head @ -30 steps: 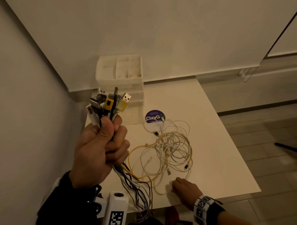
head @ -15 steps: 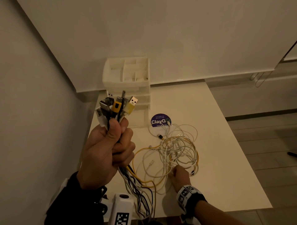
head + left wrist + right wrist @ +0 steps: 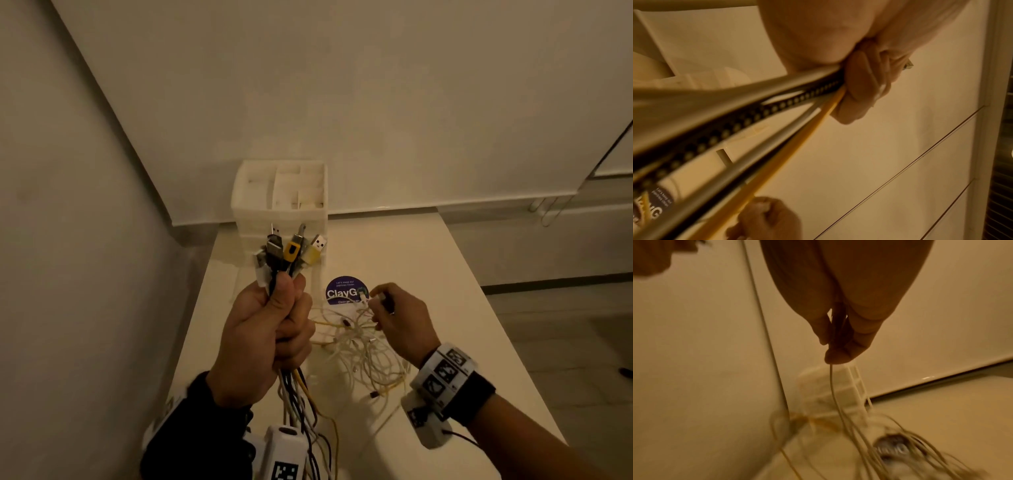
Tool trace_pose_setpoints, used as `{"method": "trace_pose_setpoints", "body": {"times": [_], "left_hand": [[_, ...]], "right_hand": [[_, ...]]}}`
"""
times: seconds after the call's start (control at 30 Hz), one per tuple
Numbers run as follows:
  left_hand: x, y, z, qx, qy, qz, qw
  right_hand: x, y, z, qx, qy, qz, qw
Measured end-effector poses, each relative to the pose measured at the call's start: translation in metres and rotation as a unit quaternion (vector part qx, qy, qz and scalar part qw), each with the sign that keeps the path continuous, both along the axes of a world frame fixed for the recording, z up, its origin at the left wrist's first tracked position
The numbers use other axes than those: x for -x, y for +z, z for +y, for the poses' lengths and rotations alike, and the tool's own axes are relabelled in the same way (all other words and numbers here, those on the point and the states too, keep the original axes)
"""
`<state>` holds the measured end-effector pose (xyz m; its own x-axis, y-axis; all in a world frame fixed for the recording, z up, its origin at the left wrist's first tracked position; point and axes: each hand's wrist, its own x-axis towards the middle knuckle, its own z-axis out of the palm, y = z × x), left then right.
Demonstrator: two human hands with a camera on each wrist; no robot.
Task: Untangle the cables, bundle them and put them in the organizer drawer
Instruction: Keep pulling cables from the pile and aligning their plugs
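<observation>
Head view is showing the left hand (image 3: 270, 337) gripping cable plugs (image 3: 291, 251) upright, tangle (image 3: 363, 353) lying on the bench (image 3: 462, 291); right wrist view alone is showing the right hand (image 3: 840, 344) pinching one white cable (image 3: 833, 386).

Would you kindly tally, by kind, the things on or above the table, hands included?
hands: 2 (left hand, right hand)
plug bunch, gripped by the left hand: 1
cable tangle, a strand pinched by the right hand: 1
drawer organizer: 1
round sticker: 1
Total: 6
</observation>
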<state>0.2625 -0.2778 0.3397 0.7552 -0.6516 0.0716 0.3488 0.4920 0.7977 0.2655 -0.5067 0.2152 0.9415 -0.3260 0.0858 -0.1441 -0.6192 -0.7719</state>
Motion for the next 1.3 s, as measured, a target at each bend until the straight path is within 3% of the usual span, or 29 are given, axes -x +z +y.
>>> {"method": "trace_pose_setpoints", "body": {"times": [0.17,0.4,0.5,0.57,0.7,0.87,1.03,1.17,1.3], "left_hand": [[-0.005,0.003,0.002,0.009,0.009,-0.011,1.000],[-0.010,0.010,0.007,-0.030,0.096,-0.029,0.995],[-0.012,0.010,0.004,-0.047,0.135,-0.034,0.989],[-0.014,0.009,0.000,-0.046,0.150,-0.034,0.987],[-0.016,0.009,-0.006,-0.055,0.166,-0.063,0.983],[-0.018,0.007,-0.022,-0.111,0.225,-0.097,0.963],[-0.016,0.003,-0.035,-0.146,0.251,-0.093,0.952],[-0.012,0.004,-0.044,-0.180,0.261,-0.109,0.942],[-0.018,0.001,-0.037,-0.195,0.262,-0.132,0.936]], "right_hand": [[-0.018,0.077,-0.006,-0.199,-0.004,-0.070,0.977],[-0.009,0.152,0.004,-0.240,0.085,-0.207,0.945],[-0.008,0.172,0.009,-0.203,0.137,-0.225,0.943],[-0.009,0.179,0.013,-0.238,0.158,-0.218,0.933],[-0.003,0.181,0.034,-0.284,0.153,-0.232,0.918],[0.016,0.150,0.069,-0.293,0.144,-0.197,0.924],[0.024,0.139,0.087,-0.335,0.065,-0.211,0.916],[0.025,0.129,0.087,-0.298,0.060,-0.211,0.929],[0.031,0.113,0.079,-0.215,0.131,-0.161,0.954]]}}
